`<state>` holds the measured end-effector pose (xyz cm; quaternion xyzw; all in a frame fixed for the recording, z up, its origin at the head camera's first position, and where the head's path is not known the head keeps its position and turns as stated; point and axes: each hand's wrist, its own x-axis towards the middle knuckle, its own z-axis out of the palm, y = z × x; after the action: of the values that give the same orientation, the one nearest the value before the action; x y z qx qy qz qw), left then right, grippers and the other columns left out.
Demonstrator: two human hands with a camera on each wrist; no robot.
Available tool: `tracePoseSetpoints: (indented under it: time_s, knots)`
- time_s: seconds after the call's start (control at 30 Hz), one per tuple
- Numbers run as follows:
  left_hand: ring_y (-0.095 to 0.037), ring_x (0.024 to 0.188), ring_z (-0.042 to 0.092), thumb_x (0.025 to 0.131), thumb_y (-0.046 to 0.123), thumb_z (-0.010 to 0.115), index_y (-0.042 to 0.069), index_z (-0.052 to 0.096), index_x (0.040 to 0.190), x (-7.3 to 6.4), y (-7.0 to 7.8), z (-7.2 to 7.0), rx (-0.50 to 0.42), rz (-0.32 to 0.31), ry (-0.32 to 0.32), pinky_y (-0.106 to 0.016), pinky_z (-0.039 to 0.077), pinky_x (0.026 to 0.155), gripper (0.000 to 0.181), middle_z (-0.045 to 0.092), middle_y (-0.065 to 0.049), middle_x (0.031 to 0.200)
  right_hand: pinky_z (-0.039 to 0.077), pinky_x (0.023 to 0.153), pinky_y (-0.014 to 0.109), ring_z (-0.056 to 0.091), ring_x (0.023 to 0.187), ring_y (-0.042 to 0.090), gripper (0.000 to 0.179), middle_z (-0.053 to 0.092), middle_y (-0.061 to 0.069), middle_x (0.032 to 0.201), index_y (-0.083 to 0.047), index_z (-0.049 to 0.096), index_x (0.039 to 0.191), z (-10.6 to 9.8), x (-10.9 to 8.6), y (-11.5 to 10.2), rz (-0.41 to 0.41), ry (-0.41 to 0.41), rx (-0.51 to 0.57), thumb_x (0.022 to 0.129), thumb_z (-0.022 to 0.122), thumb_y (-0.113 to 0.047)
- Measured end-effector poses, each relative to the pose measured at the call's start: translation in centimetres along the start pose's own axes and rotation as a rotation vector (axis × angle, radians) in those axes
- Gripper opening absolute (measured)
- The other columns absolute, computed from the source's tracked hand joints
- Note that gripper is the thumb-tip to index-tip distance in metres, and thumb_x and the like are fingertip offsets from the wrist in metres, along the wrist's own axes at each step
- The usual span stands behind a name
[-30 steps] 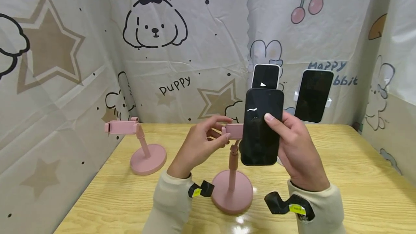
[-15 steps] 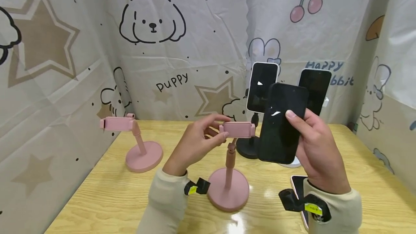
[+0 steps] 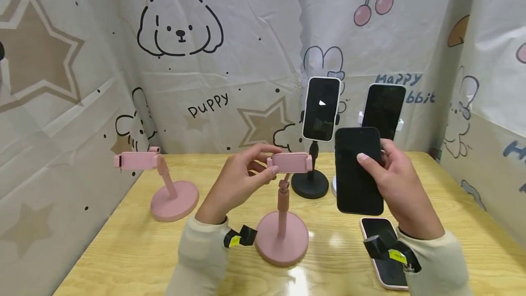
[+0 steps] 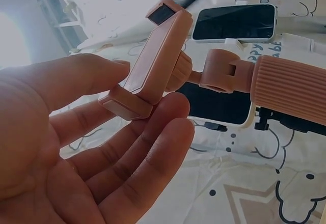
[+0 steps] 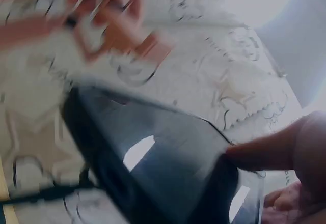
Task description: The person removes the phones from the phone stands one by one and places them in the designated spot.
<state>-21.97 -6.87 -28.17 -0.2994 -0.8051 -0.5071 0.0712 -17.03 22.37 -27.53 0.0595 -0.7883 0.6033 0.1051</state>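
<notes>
In the head view, my left hand [image 3: 242, 177] pinches the left end of the pink phone stand's clamp [image 3: 289, 162] between thumb and fingers. That stand's round base [image 3: 281, 252] rests on the table. My right hand [image 3: 404, 186] grips a black smartphone [image 3: 355, 177] upright by its right side, thumb across the screen; the phone is apart from the clamp, to its right. Up close in the left wrist view, the thumb lies on the clamp's front near its lower jaw, fingers behind. The right wrist view is blurred and shows the phone [image 5: 168, 147] tilted.
Another pink stand [image 3: 174, 200] stands at the left. Behind, a black stand [image 3: 310, 185] bears a white-edged phone [image 3: 322, 108]; a white stand, partly hidden, bears a dark phone [image 3: 384, 106]. A pink-edged phone [image 3: 376, 227] lies on the table [image 3: 328, 268] below my right wrist.
My right hand has moved the black phone rightward, away from the clamp, tilting it and then bringing it upright. The left hand keeps its hold. The head view has turned slightly right.
</notes>
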Motion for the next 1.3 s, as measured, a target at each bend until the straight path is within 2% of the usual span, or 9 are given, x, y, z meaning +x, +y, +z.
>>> tracePoseSetpoints:
  time_s: [0.1, 0.2, 0.43, 0.57, 0.7, 0.83, 1.0, 1.2, 1.3]
  knots:
    - [-0.014, 0.077, 0.067, 0.089, 0.016, 0.070, 0.023, 0.063, 0.122, -0.1, -0.2, 0.1, -0.006, 0.005, 0.006, -0.033, 0.056, 0.068, 0.034, 0.068, -0.003, 0.100, 0.056, 0.078, 0.043, 0.068, 0.092, 0.025, 0.069, 0.061, 0.022, 0.117, -0.026, 0.016, 0.152, 0.0, 0.5, 1.2, -0.020, -0.037, -0.126, 0.097, 0.058, -0.022]
    - [-0.016, 0.077, 0.068, 0.090, 0.016, 0.070, 0.020, 0.063, 0.123, 0.0, -0.3, 0.1, -0.001, 0.010, 0.007, -0.033, 0.056, 0.068, 0.034, 0.068, -0.004, 0.100, 0.056, 0.076, 0.048, 0.069, 0.091, 0.029, 0.072, 0.063, 0.023, 0.114, -0.030, 0.021, 0.151, -0.2, 0.7, 2.9, 0.004, -0.135, -0.188, 0.094, 0.063, -0.017]
    - [-0.014, 0.076, 0.067, 0.090, 0.015, 0.069, 0.021, 0.063, 0.123, 0.2, -0.2, 0.0, 0.013, 0.017, 0.009, -0.032, 0.056, 0.068, 0.033, 0.068, -0.005, 0.099, 0.056, 0.072, 0.050, 0.069, 0.086, 0.031, 0.059, 0.065, 0.021, 0.107, -0.019, 0.032, 0.137, -0.7, 1.7, 7.3, 0.200, -0.409, -0.129, 0.090, 0.068, -0.013]
    - [-0.017, 0.076, 0.068, 0.091, 0.016, 0.068, 0.021, 0.063, 0.123, 0.1, -0.2, 0.0, 0.001, 0.012, 0.011, -0.034, 0.056, 0.068, 0.033, 0.068, -0.005, 0.098, 0.053, 0.075, 0.045, 0.065, 0.084, 0.030, 0.059, 0.062, 0.015, 0.101, -0.016, 0.033, 0.132, -0.9, 2.4, 9.0, 0.223, -0.510, -0.188, 0.087, 0.071, -0.016]
    - [-0.017, 0.076, 0.067, 0.091, 0.016, 0.068, 0.021, 0.063, 0.123, 0.1, -0.3, 0.0, -0.007, 0.009, 0.015, -0.035, 0.056, 0.068, 0.033, 0.068, -0.005, 0.098, 0.044, 0.072, 0.040, 0.056, 0.083, 0.028, 0.059, 0.057, 0.013, 0.095, -0.015, 0.033, 0.129, -1.0, 2.7, 10.3, 0.217, -0.559, -0.244, 0.085, 0.074, -0.016]
    - [-0.015, 0.076, 0.067, 0.091, 0.015, 0.068, 0.020, 0.062, 0.124, 0.2, -0.3, 0.1, -0.007, 0.011, 0.014, -0.034, 0.056, 0.068, 0.033, 0.068, -0.005, 0.098, 0.042, 0.076, 0.041, 0.058, 0.083, 0.028, 0.057, 0.058, 0.012, 0.093, -0.014, 0.034, 0.126, -1.2, 2.9, 11.4, 0.234, -0.594, -0.238, 0.085, 0.074, -0.013]
    - [-0.019, 0.077, 0.067, 0.091, 0.016, 0.068, 0.018, 0.062, 0.124, 0.4, -0.2, 0.1, -0.002, 0.013, 0.007, -0.034, 0.056, 0.068, 0.034, 0.068, -0.006, 0.098, 0.040, 0.071, 0.038, 0.052, 0.082, 0.027, 0.062, 0.051, 0.014, 0.090, -0.015, 0.038, 0.130, -1.6, 3.1, 12.1, 0.270, -0.577, -0.293, 0.082, 0.077, -0.016]
    - [-0.021, 0.078, 0.068, 0.091, 0.017, 0.068, 0.019, 0.062, 0.125, 0.5, -0.1, 0.1, 0.006, -0.001, 0.004, -0.032, 0.056, 0.068, 0.034, 0.067, -0.006, 0.098, 0.042, 0.079, 0.045, 0.049, 0.093, 0.029, 0.052, 0.053, 0.012, 0.102, -0.012, 0.051, 0.120, -1.9, 3.3, 12.7, 0.240, -0.594, -0.493, 0.077, 0.081, -0.019]
    - [-0.017, 0.077, 0.067, 0.091, 0.017, 0.068, 0.019, 0.062, 0.124, 0.4, 0.0, 0.2, 0.006, -0.009, 0.006, -0.032, 0.056, 0.068, 0.034, 0.067, -0.005, 0.097, 0.041, 0.081, 0.045, 0.048, 0.094, 0.028, 0.049, 0.053, 0.010, 0.104, -0.013, 0.054, 0.115, -1.9, 3.3, 13.1, 0.279, -0.617, -0.557, 0.075, 0.082, -0.019]
